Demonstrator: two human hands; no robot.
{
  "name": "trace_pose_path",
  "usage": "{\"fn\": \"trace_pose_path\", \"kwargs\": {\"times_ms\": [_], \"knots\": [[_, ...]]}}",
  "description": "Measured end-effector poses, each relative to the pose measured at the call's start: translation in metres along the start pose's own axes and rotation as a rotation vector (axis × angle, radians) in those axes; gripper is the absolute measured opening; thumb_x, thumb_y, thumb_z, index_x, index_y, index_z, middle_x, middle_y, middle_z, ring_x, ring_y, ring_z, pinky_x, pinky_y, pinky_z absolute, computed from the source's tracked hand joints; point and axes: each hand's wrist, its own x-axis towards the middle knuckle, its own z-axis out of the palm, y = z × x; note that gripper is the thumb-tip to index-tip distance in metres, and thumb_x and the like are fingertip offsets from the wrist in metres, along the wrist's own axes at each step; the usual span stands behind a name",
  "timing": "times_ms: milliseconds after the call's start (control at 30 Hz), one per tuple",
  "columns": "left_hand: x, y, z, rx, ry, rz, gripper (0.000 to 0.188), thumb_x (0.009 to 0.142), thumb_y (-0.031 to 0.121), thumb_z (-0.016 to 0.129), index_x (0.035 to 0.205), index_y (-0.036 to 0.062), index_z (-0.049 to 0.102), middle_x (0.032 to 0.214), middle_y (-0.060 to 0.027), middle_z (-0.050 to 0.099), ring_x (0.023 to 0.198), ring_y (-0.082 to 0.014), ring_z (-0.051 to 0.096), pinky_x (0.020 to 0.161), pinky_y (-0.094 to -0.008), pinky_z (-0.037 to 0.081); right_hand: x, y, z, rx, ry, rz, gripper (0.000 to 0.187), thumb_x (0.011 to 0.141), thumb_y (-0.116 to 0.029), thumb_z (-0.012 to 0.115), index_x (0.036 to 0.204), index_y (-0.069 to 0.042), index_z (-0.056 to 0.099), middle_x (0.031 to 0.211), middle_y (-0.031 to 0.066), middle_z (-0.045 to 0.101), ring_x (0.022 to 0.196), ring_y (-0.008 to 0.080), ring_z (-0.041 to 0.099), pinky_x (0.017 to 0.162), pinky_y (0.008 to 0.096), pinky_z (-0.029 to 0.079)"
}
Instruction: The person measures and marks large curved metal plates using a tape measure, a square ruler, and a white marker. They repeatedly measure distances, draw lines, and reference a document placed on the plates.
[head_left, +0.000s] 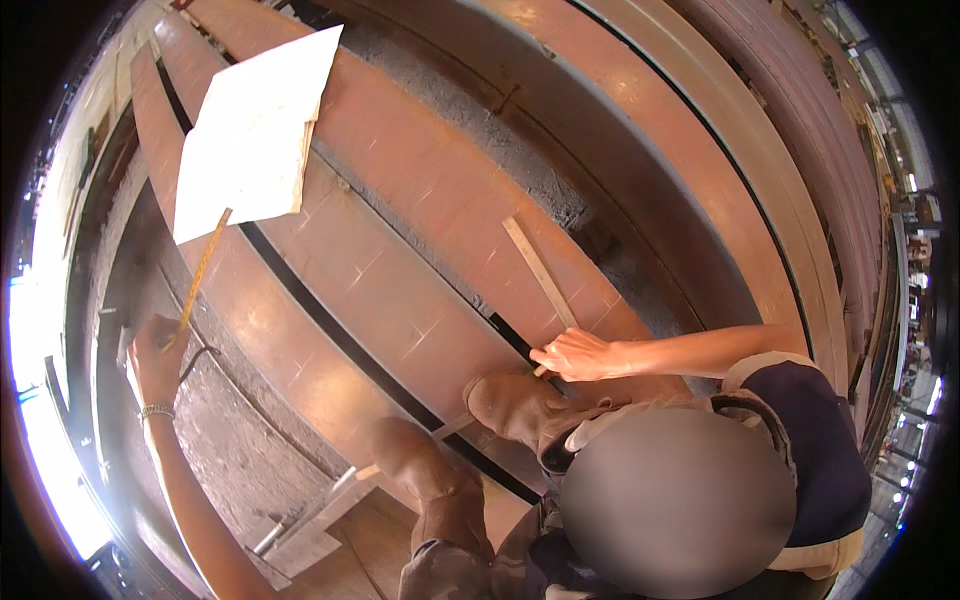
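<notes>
My left hand, with a band at its wrist, is at the left, closed round the lower end of a narrow yellow measuring strip. The strip slants up to the lower edge of a white paper sheet. Near the middle my right hand is closed low over a reddish steel plate. A short pale stick pokes out below its fingers; its kind is unclear. A flat light strip lies on the plate, its lower end against this hand. Thin pale marks cross the plates.
Long steel plates run diagonally with dark gaps between them. Two brown boots stand on them at lower middle. A pale metal bar passes behind one boot. A deep channel lies beyond; a blurred oval hides part of the lower middle.
</notes>
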Motion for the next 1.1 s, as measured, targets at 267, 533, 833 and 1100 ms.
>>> {"fn": "trace_pose_path", "kwargs": {"times_ms": [267, 533, 833, 1100], "knots": [[0.014, 0.023, -0.001, 0.006, 0.001, 0.012, 0.020, 0.078, 0.014, 0.080, 0.094, 0.0056, 0.071, 0.089, -0.0108, 0.076, 0.085, -0.0271, 0.075, 0.077, -0.0383, 0.055, 0.008, 0.002, -0.004, -0.046, 0.076, -0.040, 0.024, 0.077, -0.006, 0.066, 0.098, 0.005, 0.059, 0.064, 0.0212, 0.063, 0.063, 0.0418, 0.067, 0.053, 0.0516, 0.050], [0.020, 0.023, 0.000, 0.023, 0.061, 0.059, 0.021, 0.077, 0.021, 0.080, 0.092, 0.0090, 0.074, 0.091, -0.0079, 0.077, 0.086, -0.0262, 0.075, 0.078, -0.0370, 0.056, 0.065, 0.033, -0.089, -0.139, 0.397, 0.096, 0.023, 0.094, -0.022, 0.068, 0.093, -0.002, 0.056, 0.068, 0.0169, 0.066, 0.062, 0.0370, 0.067, 0.051, 0.0466, 0.049], [0.015, -0.030, 0.023, -0.073, -0.021, -0.050, 0.021, 0.077, 0.023, 0.079, 0.093, 0.0094, 0.075, 0.090, -0.0078, 0.077, 0.085, -0.0246, 0.074, 0.079, -0.0365, 0.055, -0.031, 0.021, -0.025, 0.117, 0.648, 0.575, 0.029, 0.092, -0.026, 0.073, 0.094, -0.001, 0.058, 0.071, 0.0235, 0.063, 0.067, 0.0424, 0.065, 0.057, 0.0486, 0.048], [0.001, -0.079, 0.100, -0.098, -0.219, -0.151, 0.023, 0.074, 0.020, 0.082, 0.090, 0.0055, 0.077, 0.086, -0.0098, 0.077, 0.080, -0.0201, 0.074, 0.075, -0.0335, 0.057, -0.036, 0.000, 0.021, -0.074, 0.474, 0.769, 0.032, 0.092, -0.032, 0.071, 0.103, -0.004, 0.058, 0.076, 0.0190, 0.069, 0.069, 0.0411, 0.068, 0.059, 0.0529, 0.051]]}}
